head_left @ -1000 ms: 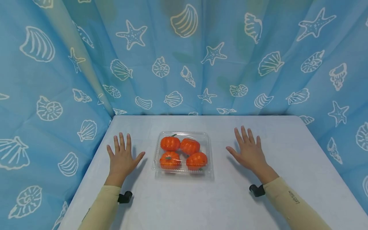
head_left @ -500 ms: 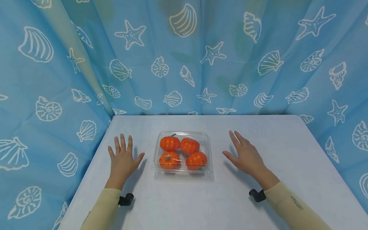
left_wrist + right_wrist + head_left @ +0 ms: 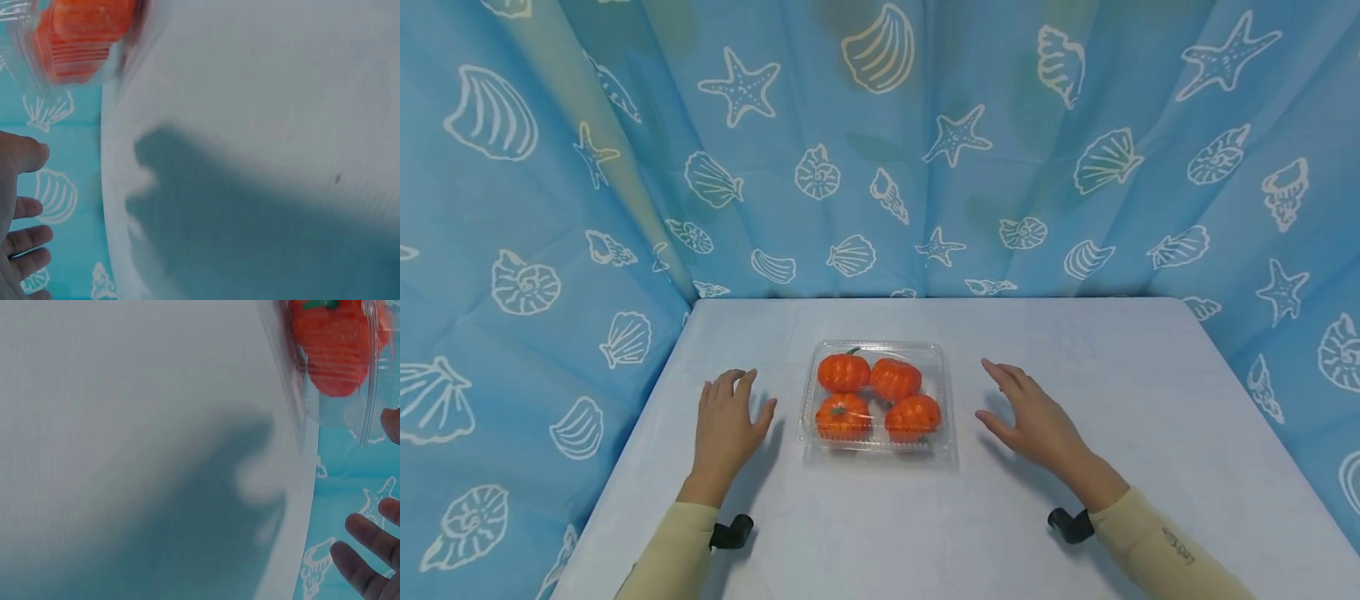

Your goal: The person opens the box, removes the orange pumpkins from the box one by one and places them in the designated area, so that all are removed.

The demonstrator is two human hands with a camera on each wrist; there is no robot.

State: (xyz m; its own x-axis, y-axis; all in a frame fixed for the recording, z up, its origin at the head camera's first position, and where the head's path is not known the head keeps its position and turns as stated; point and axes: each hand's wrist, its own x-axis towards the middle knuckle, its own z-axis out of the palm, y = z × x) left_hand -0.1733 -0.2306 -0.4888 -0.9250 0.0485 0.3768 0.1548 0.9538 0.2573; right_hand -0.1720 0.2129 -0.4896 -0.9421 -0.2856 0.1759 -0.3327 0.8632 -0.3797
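A clear plastic clamshell box with its lid down sits near the middle of the table. Inside lie several small orange pumpkins, some with green stems. My left hand hovers over the table to the left of the box, apart from it, fingers loosely bent and thumb toward the box. On the other side, my right hand is held above the table, its fingers and thumb spread apart and pointing toward the box. Neither hand holds anything. Both wrist views show part of the box, with fingers at the edge.
The white-covered table reaches back to a blue curtain printed with shells and starfish, which also hangs at both sides. A small black camera is on the left wrist and another black camera on the right.
From flat and spread, both hands have turned inward, their fingers now bending. The right hand has come a little nearer the box. The box and pumpkins stay where they were.
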